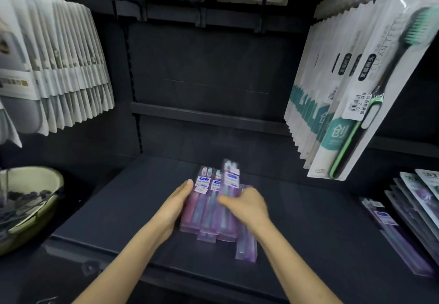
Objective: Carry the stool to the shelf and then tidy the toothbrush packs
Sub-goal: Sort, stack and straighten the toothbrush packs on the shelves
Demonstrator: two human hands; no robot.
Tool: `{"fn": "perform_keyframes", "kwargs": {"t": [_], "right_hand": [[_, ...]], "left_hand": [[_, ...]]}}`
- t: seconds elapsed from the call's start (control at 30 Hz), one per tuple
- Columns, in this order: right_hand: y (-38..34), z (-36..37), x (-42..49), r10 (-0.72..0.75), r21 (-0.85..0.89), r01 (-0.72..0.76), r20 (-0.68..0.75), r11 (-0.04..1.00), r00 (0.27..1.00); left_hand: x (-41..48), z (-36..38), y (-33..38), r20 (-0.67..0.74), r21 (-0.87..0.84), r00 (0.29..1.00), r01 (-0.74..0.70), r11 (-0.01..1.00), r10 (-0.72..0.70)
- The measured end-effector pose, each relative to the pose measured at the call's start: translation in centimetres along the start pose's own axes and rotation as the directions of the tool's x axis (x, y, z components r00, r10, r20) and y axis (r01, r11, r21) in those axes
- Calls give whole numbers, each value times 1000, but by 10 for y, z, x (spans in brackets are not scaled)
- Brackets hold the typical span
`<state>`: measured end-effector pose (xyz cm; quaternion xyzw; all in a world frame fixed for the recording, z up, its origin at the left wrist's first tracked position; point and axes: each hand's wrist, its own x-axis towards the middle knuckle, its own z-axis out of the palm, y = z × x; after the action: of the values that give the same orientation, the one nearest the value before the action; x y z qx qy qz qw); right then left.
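Several clear purple toothbrush packs (209, 204) lie side by side on the dark shelf board (118, 208) in the middle of the head view. My left hand (175, 204) presses flat against the left side of the pile, fingers straight. My right hand (247, 206) grips one pack (230, 177) and holds it tilted up above the others. Another pack (247, 246) lies lower right, sticking out toward the shelf's front edge. The stool is not in view.
White toothbrush packs hang on pegs at the right (344, 94) and white packets at the left (54, 70). A green bowl (31, 208) with dark items sits at the left. More packs (399, 232) and packets (420, 199) lie at the right.
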<state>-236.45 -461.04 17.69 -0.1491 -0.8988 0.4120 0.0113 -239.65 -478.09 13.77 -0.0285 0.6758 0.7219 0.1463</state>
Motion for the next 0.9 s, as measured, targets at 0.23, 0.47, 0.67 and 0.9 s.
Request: {"fn": "perform_keyframes", "kwargs": {"t": [0.23,0.47,0.67,0.9], "right_hand": [[-19,35,13,-74,-70,70,-47,995,996],[51,1,5,183,-289,-187,-43,939,982],[50,-3,3,225,-92,-226,-15,970,974],[56,-21,6,333,525,-294,21,799,943]], "left_hand": [[-8,6,3,85,40,994,-77,996,74],[2,3,0,104,127,994,-35,991,22],[5,-4,5,93,102,996,-7,995,-2],[-1,0,4,74,58,997,-1,998,-3]]}}
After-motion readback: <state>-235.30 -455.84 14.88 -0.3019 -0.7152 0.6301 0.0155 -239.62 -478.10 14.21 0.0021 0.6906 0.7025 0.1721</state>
